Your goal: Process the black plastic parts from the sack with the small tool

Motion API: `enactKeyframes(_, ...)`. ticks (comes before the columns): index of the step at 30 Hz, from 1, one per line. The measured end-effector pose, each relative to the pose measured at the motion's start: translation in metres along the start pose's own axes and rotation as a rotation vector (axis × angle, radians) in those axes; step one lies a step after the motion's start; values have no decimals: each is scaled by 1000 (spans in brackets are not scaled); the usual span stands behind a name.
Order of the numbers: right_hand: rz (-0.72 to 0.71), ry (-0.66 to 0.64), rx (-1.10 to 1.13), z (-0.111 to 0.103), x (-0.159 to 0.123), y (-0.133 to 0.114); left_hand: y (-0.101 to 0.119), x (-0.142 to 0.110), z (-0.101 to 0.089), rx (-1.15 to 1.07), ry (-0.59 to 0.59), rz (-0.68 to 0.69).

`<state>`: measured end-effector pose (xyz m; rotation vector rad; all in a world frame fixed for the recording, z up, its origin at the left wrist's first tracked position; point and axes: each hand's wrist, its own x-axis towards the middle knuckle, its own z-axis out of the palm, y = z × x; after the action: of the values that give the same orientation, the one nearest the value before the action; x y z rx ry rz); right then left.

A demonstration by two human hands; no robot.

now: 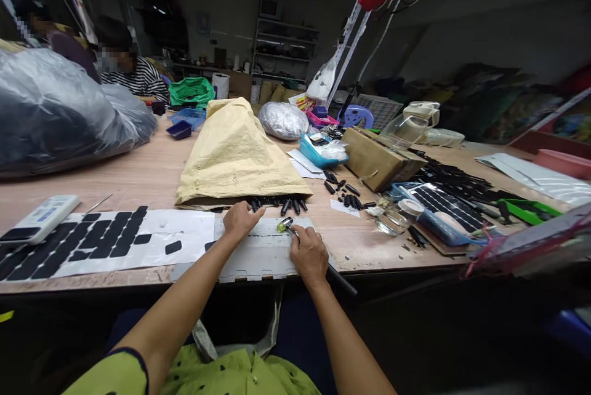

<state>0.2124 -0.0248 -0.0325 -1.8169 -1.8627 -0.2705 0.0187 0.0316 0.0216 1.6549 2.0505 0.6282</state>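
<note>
In my right hand (310, 253) is a hammer (285, 224), its small metal head with a yellow-green face lying over a grey board (258, 266). The dark handle sticks out behind my wrist. My left hand (242, 221) reaches to the mouth of a yellow sack (240, 155), its fingers curled together at small black tapered pieces (287, 206). Whether one of these is between the fingertips is hidden. To the left of the board, black rounded stickers (124, 232) sit in rows on a white sheet (159, 229), with a loose one near its right end.
A white scale (41, 219) stands at the left, before a big filled plastic bag (60, 112). More black pieces, a cardboard box (369, 155), a tape roll (410, 207) and a blue tray (443, 232) crowd the right. Two people sit across at the far left.
</note>
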Motion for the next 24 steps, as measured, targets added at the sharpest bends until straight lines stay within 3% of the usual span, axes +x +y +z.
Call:
enactKeyframes(3,9,-6,7,-1,0,-1,7,20,8,129,10,-64)
enactKeyframes(7,15,1,14,-1,0,-2,2,20,4,163,-39,-46)
enactKeyframes(10,10,7,12,0,0,-1,-11,7,-8,147,-93,23)
enactKeyframes(16,2,2,0,0,0,-2,-48,-35,-28,45,-201,323)
enactKeyframes(20,3,0,-7,0,0,-1,-58,-53,-23,23,-154,385)
enactKeyframes(24,10,-32,26,-1,1,2,-59,-56,-10,39,-89,418)
